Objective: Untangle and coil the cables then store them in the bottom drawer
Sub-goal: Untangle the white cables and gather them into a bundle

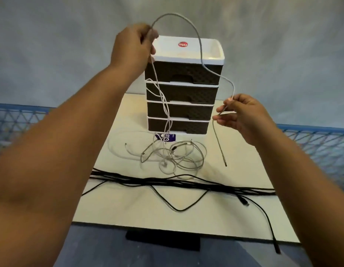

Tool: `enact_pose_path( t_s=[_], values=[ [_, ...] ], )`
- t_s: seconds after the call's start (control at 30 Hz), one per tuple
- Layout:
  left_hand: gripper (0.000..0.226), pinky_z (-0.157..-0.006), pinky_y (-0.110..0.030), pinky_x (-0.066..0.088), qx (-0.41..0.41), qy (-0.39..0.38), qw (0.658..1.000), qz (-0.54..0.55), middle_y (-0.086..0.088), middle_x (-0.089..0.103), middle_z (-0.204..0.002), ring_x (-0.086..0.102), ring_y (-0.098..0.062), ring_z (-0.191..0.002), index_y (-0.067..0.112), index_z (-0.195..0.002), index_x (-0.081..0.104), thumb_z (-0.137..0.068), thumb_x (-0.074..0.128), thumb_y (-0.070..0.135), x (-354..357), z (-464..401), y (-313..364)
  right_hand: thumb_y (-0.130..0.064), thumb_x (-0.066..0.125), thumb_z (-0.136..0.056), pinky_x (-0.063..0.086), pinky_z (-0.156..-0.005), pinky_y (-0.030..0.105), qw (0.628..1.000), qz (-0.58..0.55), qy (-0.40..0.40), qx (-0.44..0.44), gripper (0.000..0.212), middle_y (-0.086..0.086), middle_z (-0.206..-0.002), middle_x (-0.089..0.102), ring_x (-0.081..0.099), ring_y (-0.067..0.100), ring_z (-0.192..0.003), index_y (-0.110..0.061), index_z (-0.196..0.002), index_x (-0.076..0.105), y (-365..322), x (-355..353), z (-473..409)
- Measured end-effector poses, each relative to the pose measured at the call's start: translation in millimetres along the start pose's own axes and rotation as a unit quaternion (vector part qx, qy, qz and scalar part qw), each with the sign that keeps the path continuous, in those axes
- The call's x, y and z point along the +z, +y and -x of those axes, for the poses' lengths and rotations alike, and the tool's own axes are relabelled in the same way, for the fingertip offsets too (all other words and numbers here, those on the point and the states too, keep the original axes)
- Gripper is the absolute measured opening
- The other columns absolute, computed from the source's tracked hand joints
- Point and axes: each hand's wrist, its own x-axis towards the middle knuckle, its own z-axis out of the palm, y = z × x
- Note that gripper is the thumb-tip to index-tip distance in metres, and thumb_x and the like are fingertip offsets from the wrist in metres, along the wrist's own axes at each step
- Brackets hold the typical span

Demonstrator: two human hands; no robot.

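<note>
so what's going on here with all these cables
A person is sorting out a tangle of cables on a small table. The left hand holds a white cable up high, and the right hand pinches it near its free end. The rest hangs into a knotted pile of white cables in front of a drawer unit. A black cable lies across the table. All drawers look closed, so nothing is stored yet.

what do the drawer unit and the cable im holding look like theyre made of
Drawer unit: looks like moulded plastic, a glossy white frame and dark brown fronts embossed with a woven pattern. White cable: probably a smooth rubbery jacket, since it bends in a soft arc between the left hand and right hand.
</note>
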Motion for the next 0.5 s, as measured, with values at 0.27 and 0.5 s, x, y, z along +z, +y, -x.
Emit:
enact_pose_path(
  t_s=[0.27, 0.5],
  values=[
    [0.033, -0.085, -0.026, 0.042, -0.009, -0.124, 0.987, 0.096, 0.010, 0.055, -0.120, 0.048, -0.006, -0.110, 0.024, -0.126, 0.059, -0.104, 0.038, 0.037, 0, 21, 59, -0.021, 0.066, -0.091, 0.057, -0.078, 0.035, 0.994, 0.018, -0.111, -0.003, 0.015, 0.010, -0.096, 0.068, 0.071, 0.029, -0.092, -0.013, -0.102, 0.060, 2, 33, 4],
    [0.032, -0.082, -0.022, 0.042, -0.069, -0.185, 0.949, 0.244, -0.004, 0.061, -0.112, 0.014, -0.007, -0.110, 0.016, -0.132, 0.054, -0.105, 0.038, 0.019, 19, 21, 52, -0.019, 0.074, -0.085, 0.055, -0.080, 0.034, 0.988, 0.000, -0.134, -0.074, 0.033, 0.004, -0.083, 0.069, 0.065, 0.021, -0.079, -0.004, -0.111, 0.062, -15, 93, -3]
  ],
)
